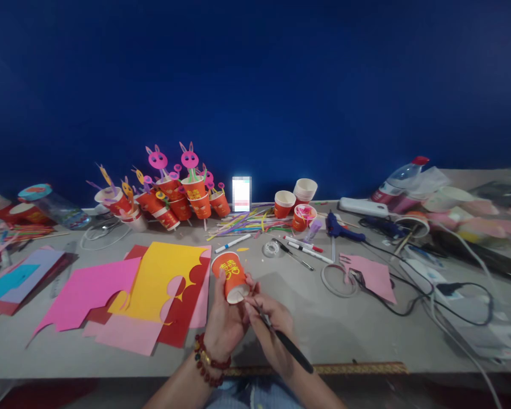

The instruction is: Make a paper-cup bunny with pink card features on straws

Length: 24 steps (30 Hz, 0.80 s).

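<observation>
My left hand point(227, 326) is closed around a red paper cup point(232, 275) with yellow lettering. The cup is tilted so that its white base faces me. My right hand point(270, 315) grips a slim black-handled tool point(294, 351) with a thin metal shaft; its exact kind does not show. The tool's tip is at the edge of the cup's base; whether it pierces the paper I cannot tell. Fingers of both hands meet near the base. Beyond the cup lie a marker point(233, 243) and a roll of clear tape point(271, 248).
Coloured paper sheets point(162, 278) cover the left side. Behind stand red cups with pink rabbit figures point(190, 159), a lit phone screen point(242, 193) and more paper cups point(284, 204). A blue glue gun point(343, 230), cables and a power strip point(426, 278) are on the right.
</observation>
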Available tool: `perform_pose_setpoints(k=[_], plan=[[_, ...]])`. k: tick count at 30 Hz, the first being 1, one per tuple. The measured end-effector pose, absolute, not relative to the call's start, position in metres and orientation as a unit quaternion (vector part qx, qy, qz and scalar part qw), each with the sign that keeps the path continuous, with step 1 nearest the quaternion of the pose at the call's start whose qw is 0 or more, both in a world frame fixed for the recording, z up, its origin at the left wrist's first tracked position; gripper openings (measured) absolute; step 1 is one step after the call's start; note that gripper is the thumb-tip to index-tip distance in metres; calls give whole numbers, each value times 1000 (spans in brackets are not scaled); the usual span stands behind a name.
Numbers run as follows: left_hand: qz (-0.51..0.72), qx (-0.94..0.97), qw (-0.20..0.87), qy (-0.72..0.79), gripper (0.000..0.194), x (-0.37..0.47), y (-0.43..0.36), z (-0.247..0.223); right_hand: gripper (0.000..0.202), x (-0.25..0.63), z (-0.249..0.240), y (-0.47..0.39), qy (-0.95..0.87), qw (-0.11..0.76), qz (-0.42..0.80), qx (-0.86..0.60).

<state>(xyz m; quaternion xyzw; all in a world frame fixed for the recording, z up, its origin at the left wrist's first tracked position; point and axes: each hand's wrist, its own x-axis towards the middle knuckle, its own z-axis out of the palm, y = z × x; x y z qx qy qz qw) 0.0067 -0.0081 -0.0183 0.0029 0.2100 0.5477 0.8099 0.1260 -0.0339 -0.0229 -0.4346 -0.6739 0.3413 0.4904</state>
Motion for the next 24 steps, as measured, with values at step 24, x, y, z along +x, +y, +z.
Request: perform_pose_setpoints(k=[24], plan=[[600,-28,761,246,31,13,-8,-20,20,118,-28,-30,-696,486,294,-440]])
